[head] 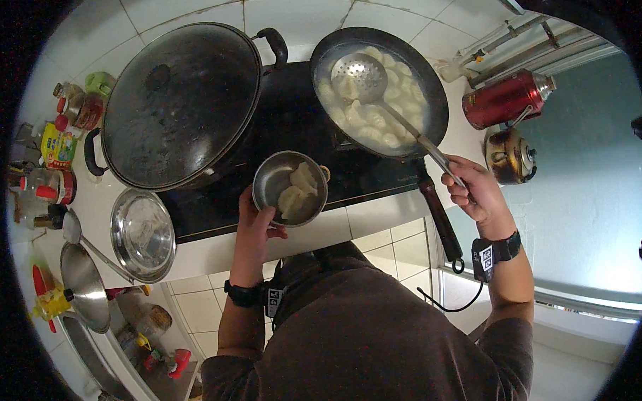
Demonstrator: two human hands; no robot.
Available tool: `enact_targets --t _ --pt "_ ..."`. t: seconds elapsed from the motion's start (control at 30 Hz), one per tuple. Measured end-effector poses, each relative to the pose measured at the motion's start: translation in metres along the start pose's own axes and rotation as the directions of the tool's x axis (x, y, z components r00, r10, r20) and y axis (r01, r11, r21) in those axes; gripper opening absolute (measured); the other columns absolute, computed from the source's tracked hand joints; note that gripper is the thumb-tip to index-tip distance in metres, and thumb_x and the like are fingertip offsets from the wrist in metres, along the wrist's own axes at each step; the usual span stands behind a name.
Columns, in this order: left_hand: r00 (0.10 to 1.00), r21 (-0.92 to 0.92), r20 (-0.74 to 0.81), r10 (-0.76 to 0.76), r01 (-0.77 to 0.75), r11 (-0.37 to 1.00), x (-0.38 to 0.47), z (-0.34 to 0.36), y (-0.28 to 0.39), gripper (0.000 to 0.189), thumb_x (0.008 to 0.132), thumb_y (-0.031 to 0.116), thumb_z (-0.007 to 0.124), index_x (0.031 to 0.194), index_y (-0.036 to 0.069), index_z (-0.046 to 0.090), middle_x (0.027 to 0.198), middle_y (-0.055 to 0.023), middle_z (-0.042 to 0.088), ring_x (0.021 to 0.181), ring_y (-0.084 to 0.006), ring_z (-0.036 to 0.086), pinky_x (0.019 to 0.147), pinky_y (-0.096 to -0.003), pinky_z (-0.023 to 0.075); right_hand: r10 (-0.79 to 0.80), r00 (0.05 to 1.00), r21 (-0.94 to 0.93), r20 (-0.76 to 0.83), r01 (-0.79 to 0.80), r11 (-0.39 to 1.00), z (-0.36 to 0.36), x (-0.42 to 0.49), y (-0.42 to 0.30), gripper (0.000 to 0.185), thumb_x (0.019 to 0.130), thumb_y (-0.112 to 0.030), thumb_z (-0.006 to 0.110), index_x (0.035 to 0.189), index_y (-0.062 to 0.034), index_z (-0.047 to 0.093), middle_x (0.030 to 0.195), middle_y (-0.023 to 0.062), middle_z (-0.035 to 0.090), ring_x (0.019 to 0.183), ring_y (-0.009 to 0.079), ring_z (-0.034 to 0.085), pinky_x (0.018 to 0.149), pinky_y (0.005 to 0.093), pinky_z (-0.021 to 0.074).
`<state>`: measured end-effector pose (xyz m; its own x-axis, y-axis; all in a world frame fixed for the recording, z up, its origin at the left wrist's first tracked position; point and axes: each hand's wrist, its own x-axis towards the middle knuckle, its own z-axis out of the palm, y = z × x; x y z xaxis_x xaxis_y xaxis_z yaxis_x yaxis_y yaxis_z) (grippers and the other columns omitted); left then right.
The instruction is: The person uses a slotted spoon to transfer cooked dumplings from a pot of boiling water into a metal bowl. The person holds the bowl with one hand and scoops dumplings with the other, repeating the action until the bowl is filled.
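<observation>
My left hand (259, 217) grips a small metal bowl (265, 177) by its near left side, in front of the stove. Several dumplings (296, 195) lie inside that bowl. With my right hand (473, 187) I hold the metal handle of a perforated skimmer (360, 72). The skimmer's head is over the dark wok (437, 98), with a dumpling (347, 87) on it. Cloudy liquid and many boiled dumplings (374, 119) fill the wok. Its dark handle (443, 225) points toward me, below my right hand.
A large lidded pot (182, 107) covers the left of the black cooktop (283, 114). A metal plate (143, 234), a ladle (97, 253) and jars (50, 186) stand left. At right are a red thermos (500, 100) and a kettle (509, 156). A pot lid (85, 288) lies lower left.
</observation>
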<state>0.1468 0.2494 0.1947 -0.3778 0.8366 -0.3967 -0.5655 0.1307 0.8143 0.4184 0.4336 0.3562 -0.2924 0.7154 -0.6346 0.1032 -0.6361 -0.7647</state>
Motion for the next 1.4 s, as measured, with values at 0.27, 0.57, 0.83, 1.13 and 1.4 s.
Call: enact_targets --t 0.27,0.57,0.83,1.13,1.4 --pt "1.0 0.015 -0.009 -0.018 0.018 1.0 0.002 0.001 -0.003 0.055 0.08 0.013 0.049 0.129 0.011 0.024 0.11 -0.0133 0.048 0.061 -0.0156 0.056 0.049 -0.0272 0.0511 -0.072 0.989 -0.059 -0.132 0.065 0.996 -0.002 -0.015 0.001 0.033 0.084 -0.008 0.046 0.116 0.0018 0.044 0.067 0.0039 0.05 0.043 0.0022 0.033 0.034 0.0136 0.0258" --pt "1.0 0.018 -0.023 -0.018 0.018 1.0 0.001 0.004 -0.003 0.057 0.08 0.014 0.05 0.13 0.011 0.023 0.106 -0.0134 0.05 0.064 -0.0158 0.056 0.05 -0.0279 0.0512 -0.083 0.989 -0.136 -0.121 0.066 0.989 -0.009 -0.05 0.007 0.036 0.084 -0.009 0.049 0.118 0.0019 0.044 0.065 0.0024 0.05 0.044 0.0034 0.036 0.037 0.0162 0.0298" --pt "1.0 0.02 -0.012 -0.025 0.025 0.999 0.001 0.011 -0.001 0.059 0.08 0.016 0.052 0.131 0.011 0.022 0.105 -0.0123 0.051 0.065 -0.0157 0.056 0.053 -0.0282 0.051 -0.074 0.988 -0.286 -0.136 0.032 0.958 -0.012 -0.069 0.021 0.036 0.085 -0.009 0.048 0.119 0.001 0.045 0.066 0.0013 0.051 0.044 0.0048 0.04 0.039 0.0172 0.0322" --pt "0.999 0.033 -0.012 -0.047 0.047 0.998 0.005 0.021 -0.005 0.059 0.08 0.022 0.052 0.13 0.012 0.022 0.106 -0.0116 0.05 0.068 -0.0168 0.056 0.053 -0.0292 0.05 -0.12 0.988 -0.442 -0.095 0.066 0.895 -0.007 -0.074 0.03 0.035 0.086 -0.008 0.045 0.121 0.0 0.044 0.066 -0.0001 0.048 0.046 0.0049 0.04 0.042 0.0181 0.0346" --pt "0.999 0.023 -0.017 -0.045 0.045 0.999 0.007 0.021 -0.006 0.062 0.081 0.018 0.051 0.133 0.011 0.018 0.111 -0.013 0.049 0.066 -0.0167 0.056 0.053 -0.0287 0.0508 -0.168 0.976 -0.609 -0.136 0.052 0.792 0.003 -0.083 0.036 0.037 0.086 -0.009 0.046 0.122 -0.0016 0.044 0.063 -0.0001 0.047 0.046 0.0055 0.042 0.043 0.0203 0.0367"
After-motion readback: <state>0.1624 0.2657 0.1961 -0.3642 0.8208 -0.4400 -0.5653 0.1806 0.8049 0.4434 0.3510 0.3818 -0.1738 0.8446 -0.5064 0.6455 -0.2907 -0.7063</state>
